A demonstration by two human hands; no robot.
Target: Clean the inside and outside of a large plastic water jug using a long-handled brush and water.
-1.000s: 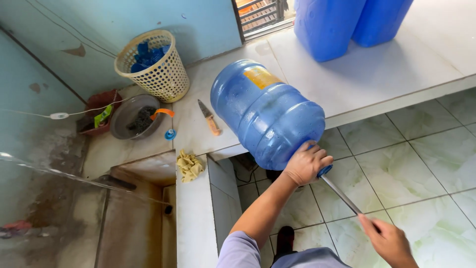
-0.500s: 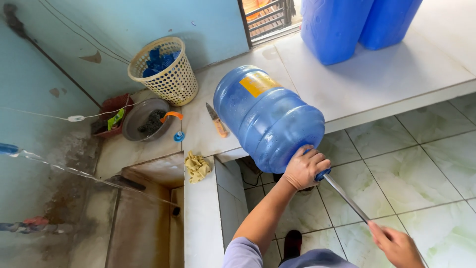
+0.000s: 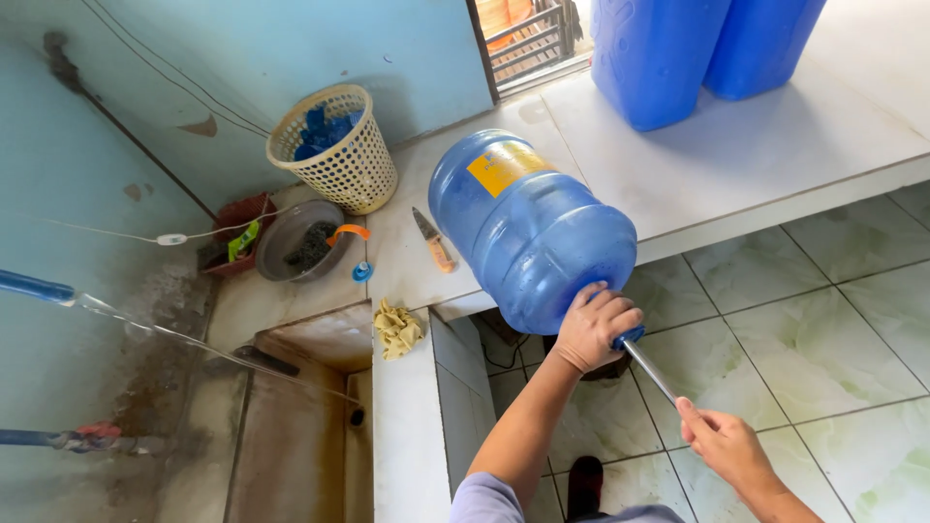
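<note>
Bright daylight comes from the window (image 3: 528,39) at the top and falls on the white counter (image 3: 775,155), which looks almost overexposed. The blue bottle (image 3: 528,232) shows soft highlights and throws a shadow below it. The left corner is dimmer. Straight lines bend at the edges; focus is sharp.

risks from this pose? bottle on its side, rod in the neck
1. The big blue bottle lies on its side with its neck end past the counter edge, steadied only by the left hand at the neck; it might roll or tip off.
2. The knife lies bare beside the bottle; a roll that way could hit it.
3. The right hand grips the thin metal rod at its far end; it may slip or flex.
</note>
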